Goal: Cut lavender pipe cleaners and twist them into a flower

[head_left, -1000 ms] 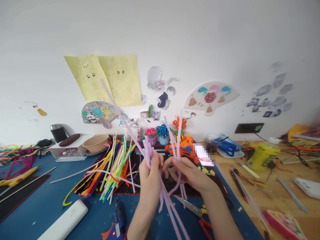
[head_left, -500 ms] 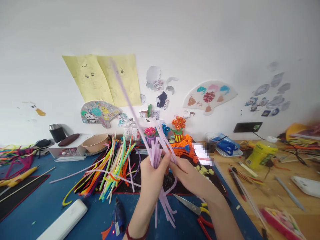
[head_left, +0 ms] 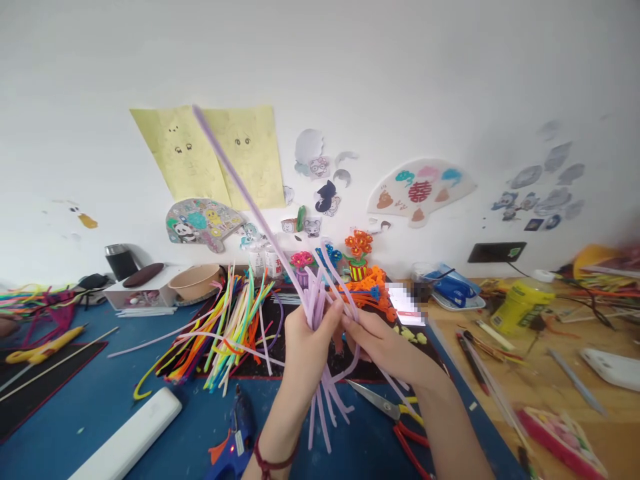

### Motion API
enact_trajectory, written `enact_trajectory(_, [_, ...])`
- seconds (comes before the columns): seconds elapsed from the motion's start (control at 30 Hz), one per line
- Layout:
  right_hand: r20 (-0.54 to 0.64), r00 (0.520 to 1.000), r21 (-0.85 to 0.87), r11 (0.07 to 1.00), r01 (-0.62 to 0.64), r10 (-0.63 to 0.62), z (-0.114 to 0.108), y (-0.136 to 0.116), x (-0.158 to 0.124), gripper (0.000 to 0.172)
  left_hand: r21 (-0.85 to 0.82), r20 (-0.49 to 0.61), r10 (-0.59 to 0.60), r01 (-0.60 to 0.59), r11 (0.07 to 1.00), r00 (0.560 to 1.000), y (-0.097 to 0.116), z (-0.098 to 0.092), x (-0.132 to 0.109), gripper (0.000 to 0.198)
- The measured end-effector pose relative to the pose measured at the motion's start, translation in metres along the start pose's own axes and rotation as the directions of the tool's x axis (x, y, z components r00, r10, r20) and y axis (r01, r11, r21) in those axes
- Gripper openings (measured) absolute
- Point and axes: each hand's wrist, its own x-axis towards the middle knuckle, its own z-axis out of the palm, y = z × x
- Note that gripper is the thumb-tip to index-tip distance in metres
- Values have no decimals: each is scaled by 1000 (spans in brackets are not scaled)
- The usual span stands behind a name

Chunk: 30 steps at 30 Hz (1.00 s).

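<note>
Held a bundle of lilac pipe cleaners (head_left: 316,303) upright at the centre of the frame, raised above the desk (head_left: 75,413). Had the left hand (head_left: 307,343) wrapped round the bundle's middle, grip closed tight, with the upper ends fanned out above the fist and the lower ends hanging loose below it. Pinched a few strands just above that fist with the right hand (head_left: 385,347), grip closed on them, thumb and forefinger touching the left thumb. Had one long stem (head_left: 225,160) slanting out of the bundle toward the upper left of the frame, across the yellow paper sheets (head_left: 250,153) on the wall. Wore a red band (head_left: 273,461) on the left wrist, at the bottom edge.

Had scissors (head_left: 377,399) lying on the desk just under the right forearm, lower centre-right. Had a glue gun (head_left: 234,440) lying lower centre-left, near the left forearm. Had a heap of mixed-colour pipe cleaners (head_left: 227,330) spread left of centre, near the left hand but apart from it. Had a long white box (head_left: 133,440) at the lower left, and a yellow jar (head_left: 520,303) well apart on the right.
</note>
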Motion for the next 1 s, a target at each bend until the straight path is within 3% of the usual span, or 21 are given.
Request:
enact_trajectory(0.2, [181,982,320,942,-107,50,-4,3,2,41,-46,8,-50,51,998,999,3,-7,8,33])
enact_trajectory(0.4, [98,993,600,792,-114,69,-6,2,8,33,-138,-63,-47,38,990,997,11,-13,10,34])
enact_trajectory(0.63, [40,998,657,752,-58,42,0,-5,8,29,97,85,29,-37,995,996,15,-13,4,29])
enact_trajectory(0.8, [-57,997,653,757,-3,54,4,-2,5,34,243,56,133,-143,959,989,12,-10,-3,33])
enact_trajectory(1.0, [-122,991,636,771,32,60,9,-7,4,42,430,127,80,-127,894,989,11,-10,-11,24])
